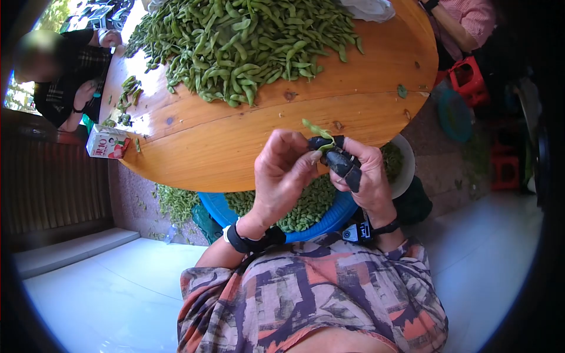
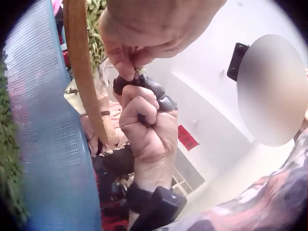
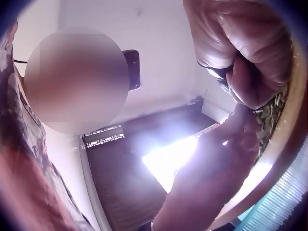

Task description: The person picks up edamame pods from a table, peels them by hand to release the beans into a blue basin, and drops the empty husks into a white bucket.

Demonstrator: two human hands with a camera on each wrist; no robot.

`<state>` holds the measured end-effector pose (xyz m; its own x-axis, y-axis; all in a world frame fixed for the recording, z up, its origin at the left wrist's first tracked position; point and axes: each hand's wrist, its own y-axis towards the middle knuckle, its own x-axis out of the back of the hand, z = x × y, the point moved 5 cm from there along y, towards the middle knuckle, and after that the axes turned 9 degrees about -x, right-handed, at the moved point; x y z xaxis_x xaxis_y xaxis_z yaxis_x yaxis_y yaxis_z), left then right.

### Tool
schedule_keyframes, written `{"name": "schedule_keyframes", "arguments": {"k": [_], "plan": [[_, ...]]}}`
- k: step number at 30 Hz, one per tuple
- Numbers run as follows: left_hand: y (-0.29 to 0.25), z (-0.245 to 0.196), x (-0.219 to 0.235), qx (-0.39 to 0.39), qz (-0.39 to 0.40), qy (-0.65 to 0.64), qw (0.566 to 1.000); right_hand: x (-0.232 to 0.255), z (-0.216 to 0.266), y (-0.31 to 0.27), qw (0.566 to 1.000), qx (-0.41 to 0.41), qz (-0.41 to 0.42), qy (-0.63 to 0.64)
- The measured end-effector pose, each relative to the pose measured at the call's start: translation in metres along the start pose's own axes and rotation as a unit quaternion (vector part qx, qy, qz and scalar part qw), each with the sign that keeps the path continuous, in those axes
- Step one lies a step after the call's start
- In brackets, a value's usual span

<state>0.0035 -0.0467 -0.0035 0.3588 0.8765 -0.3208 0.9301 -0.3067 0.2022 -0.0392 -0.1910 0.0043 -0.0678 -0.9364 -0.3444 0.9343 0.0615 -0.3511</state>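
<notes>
Both hands meet above the table's near edge in the head view. The right hand (image 1: pixel 368 173), with black tape round its thumb and a finger, holds a green pod (image 1: pixel 318 130) between the taped digits. The left hand (image 1: pixel 281 170) pinches at the same pod with thumb and forefinger. In the left wrist view a bit of green shows between the left fingertips and the taped right hand (image 2: pixel 147 115). Below the hands, a blue basket (image 1: pixel 215 209) holds shelled green beans (image 1: pixel 312 206). In the right wrist view the pod is hidden.
A large heap of pods (image 1: pixel 235 47) lies on the wooden table (image 1: pixel 206 141). A drink carton (image 1: pixel 107 143) stands at its left edge. A pale bowl (image 1: pixel 407 167) sits right of the hands. One person sits at the left, another at the upper right, near red stools (image 1: pixel 469 80).
</notes>
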Motion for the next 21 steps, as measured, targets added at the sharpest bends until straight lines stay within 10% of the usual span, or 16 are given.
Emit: {"name": "schedule_keyframes", "arguments": {"k": [4,9,11,14,21], "plan": [[-0.002,0.005,-0.005,0.184,0.008,-0.281,0.942,0.006,-0.004,0.006,0.988,-0.030,0.106,0.105],[-0.003,0.006,-0.003,0.177,0.002,-0.246,0.953,0.002,-0.006,0.006,0.989,-0.023,0.102,0.102],[0.000,-0.003,0.001,0.057,0.065,0.021,0.996,0.004,-0.002,0.003,0.999,-0.009,0.043,-0.002],[0.003,-0.012,0.010,-0.051,0.138,0.271,0.951,0.001,0.003,-0.002,0.997,-0.037,0.013,-0.065],[0.003,-0.032,0.002,-0.244,0.161,0.426,0.856,-0.020,0.015,-0.008,0.936,0.145,-0.110,-0.300]]}}
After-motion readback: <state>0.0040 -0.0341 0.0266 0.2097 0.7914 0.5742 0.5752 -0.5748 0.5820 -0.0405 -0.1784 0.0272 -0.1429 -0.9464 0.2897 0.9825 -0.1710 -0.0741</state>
